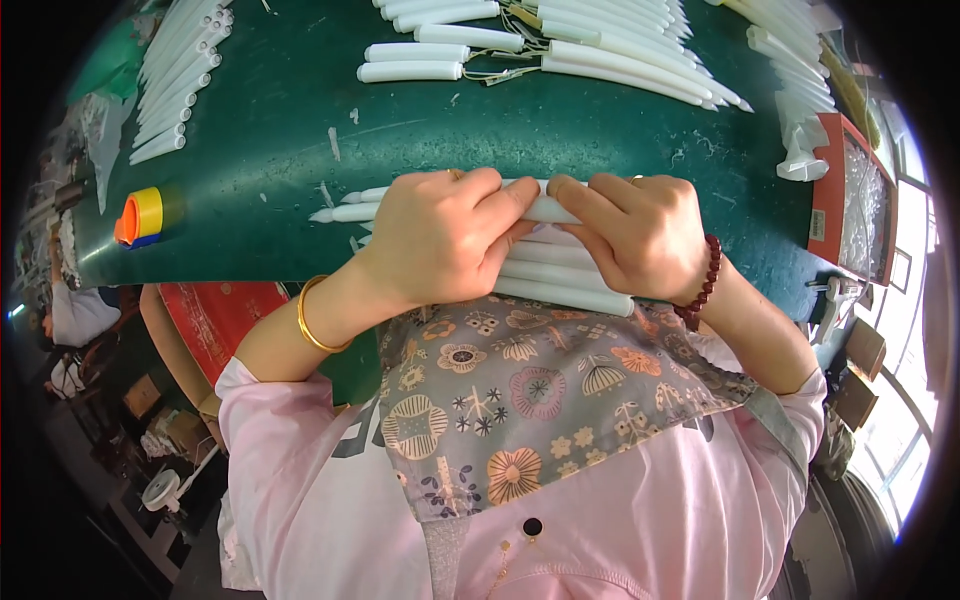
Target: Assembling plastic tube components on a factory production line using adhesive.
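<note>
Over the near edge of the table, my left hand [435, 235] and my right hand [645, 235] come together on a white taper candle [548, 210]. Fingers of both hands are bent and pinch it from either side, with a short length showing between them. Several more white candle sticks [565, 276] lie side by side beneath my hands, close to my apron. Pointed, flame-shaped tips [345, 213] stick out to the left of my left hand. My palms and fingers hide most of the held candle, so I cannot tell where it ends.
Across the green table [270, 130], rows of white candle tubes [190, 80] lie at the far left. White tubes with thin wires [410, 71] and pointed tapers [630, 70] lie at the back. A yellow tape roll [147, 212] sits left; a red box [830, 190] stands right.
</note>
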Action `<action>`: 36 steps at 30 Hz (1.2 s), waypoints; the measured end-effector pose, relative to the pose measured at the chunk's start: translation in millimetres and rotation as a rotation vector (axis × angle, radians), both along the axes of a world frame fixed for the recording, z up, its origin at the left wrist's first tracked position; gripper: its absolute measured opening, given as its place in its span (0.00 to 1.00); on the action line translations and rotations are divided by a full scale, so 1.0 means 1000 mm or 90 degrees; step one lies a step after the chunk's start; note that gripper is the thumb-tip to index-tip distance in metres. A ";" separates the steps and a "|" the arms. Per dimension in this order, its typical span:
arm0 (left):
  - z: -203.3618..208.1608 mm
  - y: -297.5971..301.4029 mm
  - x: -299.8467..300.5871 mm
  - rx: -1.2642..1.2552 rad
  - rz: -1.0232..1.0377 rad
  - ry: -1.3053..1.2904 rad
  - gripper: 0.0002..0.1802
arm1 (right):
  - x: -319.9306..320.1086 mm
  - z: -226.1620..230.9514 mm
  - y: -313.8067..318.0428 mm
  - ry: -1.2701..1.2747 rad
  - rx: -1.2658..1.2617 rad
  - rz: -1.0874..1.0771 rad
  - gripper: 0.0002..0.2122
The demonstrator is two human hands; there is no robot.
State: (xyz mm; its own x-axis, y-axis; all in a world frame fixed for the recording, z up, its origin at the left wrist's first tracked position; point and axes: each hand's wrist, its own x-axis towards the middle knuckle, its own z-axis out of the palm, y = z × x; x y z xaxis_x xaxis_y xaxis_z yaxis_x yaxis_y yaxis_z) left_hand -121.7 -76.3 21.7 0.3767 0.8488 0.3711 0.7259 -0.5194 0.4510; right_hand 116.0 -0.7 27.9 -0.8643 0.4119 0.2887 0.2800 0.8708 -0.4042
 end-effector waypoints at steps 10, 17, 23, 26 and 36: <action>0.008 0.031 -0.016 0.145 0.058 0.053 0.20 | 0.102 0.045 0.059 0.083 -0.043 -0.384 0.17; 0.024 0.055 0.000 0.085 0.006 0.003 0.22 | 0.306 0.094 0.031 0.086 0.075 -0.807 0.13; -0.014 0.042 -0.027 -0.163 0.012 0.028 0.23 | 0.371 0.070 -0.036 -0.107 -0.010 -0.947 0.14; 0.008 0.015 -0.024 -0.160 -0.037 0.069 0.52 | 0.376 0.065 -0.076 -0.134 -0.019 -0.906 0.19; -0.028 -0.020 -0.024 -0.104 -0.035 0.320 0.65 | 0.398 -0.026 -0.054 -0.129 0.028 -1.075 0.19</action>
